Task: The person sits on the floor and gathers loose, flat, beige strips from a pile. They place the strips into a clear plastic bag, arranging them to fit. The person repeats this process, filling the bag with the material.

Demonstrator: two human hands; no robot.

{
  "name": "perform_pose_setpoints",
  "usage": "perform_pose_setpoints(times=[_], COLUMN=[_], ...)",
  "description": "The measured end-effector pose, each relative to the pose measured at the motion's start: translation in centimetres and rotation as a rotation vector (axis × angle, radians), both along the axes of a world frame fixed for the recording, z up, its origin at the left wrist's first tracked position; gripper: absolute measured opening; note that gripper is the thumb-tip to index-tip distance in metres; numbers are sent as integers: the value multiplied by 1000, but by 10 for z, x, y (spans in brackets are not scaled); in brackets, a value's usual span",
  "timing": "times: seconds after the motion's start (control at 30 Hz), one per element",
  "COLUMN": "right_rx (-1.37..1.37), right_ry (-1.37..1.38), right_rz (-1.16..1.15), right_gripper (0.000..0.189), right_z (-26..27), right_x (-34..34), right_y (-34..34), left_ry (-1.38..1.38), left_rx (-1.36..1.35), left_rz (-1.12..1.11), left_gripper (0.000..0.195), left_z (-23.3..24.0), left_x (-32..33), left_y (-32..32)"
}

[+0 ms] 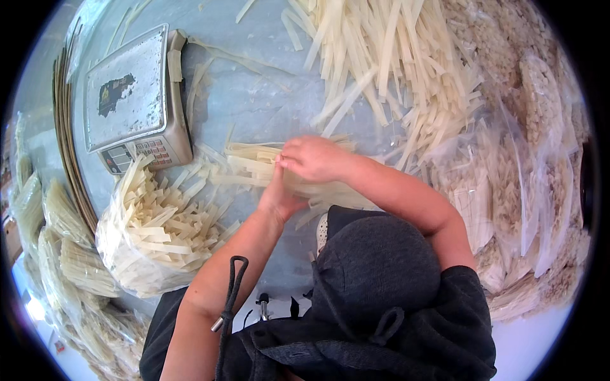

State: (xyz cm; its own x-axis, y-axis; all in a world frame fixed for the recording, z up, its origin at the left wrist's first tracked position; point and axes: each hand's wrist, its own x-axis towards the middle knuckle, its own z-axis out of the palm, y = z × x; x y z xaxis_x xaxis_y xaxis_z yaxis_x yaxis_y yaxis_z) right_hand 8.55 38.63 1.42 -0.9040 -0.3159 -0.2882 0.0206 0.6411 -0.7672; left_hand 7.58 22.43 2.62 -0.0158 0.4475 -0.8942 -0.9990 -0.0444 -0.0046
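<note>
Both hands meet over a bundle of flat, pale dried noodle-like strips point(248, 164) on the grey-blue table surface. My left hand point(281, 190) grips the bundle from below, its thumb pointing up. From the right, my right hand point(310, 157) reaches over the strips, fingertips pinched close to the left thumb; what lies between them is too small to tell. Strip ends stick out on both sides of the hands. A clear plastic bag point(138, 266) full of short strips point(167, 228) stands left of my left forearm. Beyond the hands lies a large loose heap of long strips point(395, 57).
A digital scale point(128, 90) with a worn metal plate stands at the upper left, beside several long thin rods point(69, 138). Bagged strips point(81, 266) are piled at the far left. More plastic bags point(495, 190) and heaped pieces point(505, 38) line the right side.
</note>
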Motion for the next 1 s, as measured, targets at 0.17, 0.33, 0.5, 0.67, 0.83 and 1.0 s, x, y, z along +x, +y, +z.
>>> perform_pose_setpoints(times=[0.17, 0.33, 0.5, 0.67, 0.83, 1.0], right_rx=[466, -76, -677, -611, -219, 315], right_ry=[-259, -101, 367, 166, -83, 89], right_rz=[-806, -1224, -1490, -1231, -489, -104], right_gripper=[52, 36, 23, 29, 56, 96], right_z=[3, -48, 16, 73, 33, 10], right_x=[-13, -6, -33, -18, -22, 31], right_y=[87, 122, 131, 177, 87, 4], left_ry=[-33, -35, -9, 6, 52, 112], left_rx=[-202, -216, -181, -136, -79, 214], left_rz=[-62, -100, -83, -22, -8, -218], left_gripper=[90, 90, 89, 86, 84, 77], left_z=[2, -7, -11, -12, -7, -6], left_x=[-4, -3, -3, 2, 3, -9], left_y=[7, 7, -1, -2, 9, -14])
